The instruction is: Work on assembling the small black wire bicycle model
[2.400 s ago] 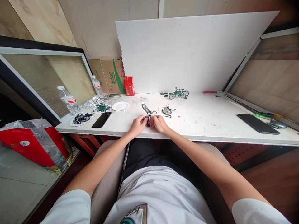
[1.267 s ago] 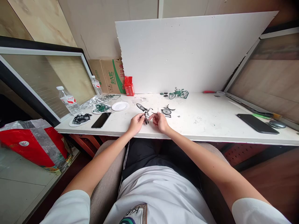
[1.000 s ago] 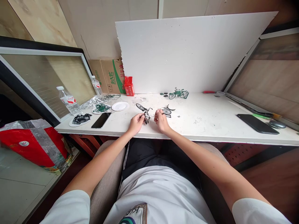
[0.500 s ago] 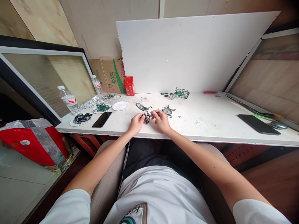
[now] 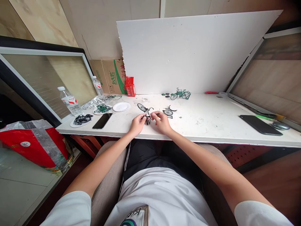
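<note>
A long white tabletop (image 5: 216, 121) ran along a beige panelled wall (image 5: 143, 9).
A broad white ragged-edged board (image 5: 197, 53) stood behind it; a black-and-silver-framed glass panel (image 5: 56, 75) flanked the left end, grey floor tiles (image 5: 21, 196) below.

On our left we see 2 bottles (image 5: 70, 101), a phone (image 5: 102, 121) and a red bag (image 5: 28, 141); a red box (image 5: 130, 87) stands just beside a carton (image 5: 109, 76), and a mouse (image 5: 280, 126) lies at our right.
</note>
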### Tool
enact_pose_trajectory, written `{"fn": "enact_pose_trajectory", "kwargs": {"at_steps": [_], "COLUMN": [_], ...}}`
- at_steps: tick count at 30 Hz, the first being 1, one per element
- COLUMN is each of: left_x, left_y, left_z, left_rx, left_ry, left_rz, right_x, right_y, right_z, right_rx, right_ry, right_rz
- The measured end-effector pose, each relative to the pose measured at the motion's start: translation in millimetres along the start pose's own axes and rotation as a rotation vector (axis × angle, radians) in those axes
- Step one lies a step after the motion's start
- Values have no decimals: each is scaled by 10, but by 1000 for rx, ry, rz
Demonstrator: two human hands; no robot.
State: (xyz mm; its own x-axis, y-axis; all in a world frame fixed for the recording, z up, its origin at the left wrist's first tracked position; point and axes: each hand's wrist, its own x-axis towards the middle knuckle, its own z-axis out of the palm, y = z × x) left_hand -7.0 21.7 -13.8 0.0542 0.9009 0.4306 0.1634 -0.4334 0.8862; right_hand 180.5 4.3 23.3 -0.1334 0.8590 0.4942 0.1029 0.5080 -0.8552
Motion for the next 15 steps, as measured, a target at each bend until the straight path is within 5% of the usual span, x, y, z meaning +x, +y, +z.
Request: {"fn": "enact_pose_trajectory", "kwargs": {"at_steps": [15], "left_x": [4], "left_y": [-26], "left_z": [-11], "left_rx": [12], "left_ry": [2], "left_rz": [13], "right_x": [-6], "right_y": [1], "right_z": [-4], "right_rx": [-20], "right_ry": [-1], "right_rz": [-3]}}
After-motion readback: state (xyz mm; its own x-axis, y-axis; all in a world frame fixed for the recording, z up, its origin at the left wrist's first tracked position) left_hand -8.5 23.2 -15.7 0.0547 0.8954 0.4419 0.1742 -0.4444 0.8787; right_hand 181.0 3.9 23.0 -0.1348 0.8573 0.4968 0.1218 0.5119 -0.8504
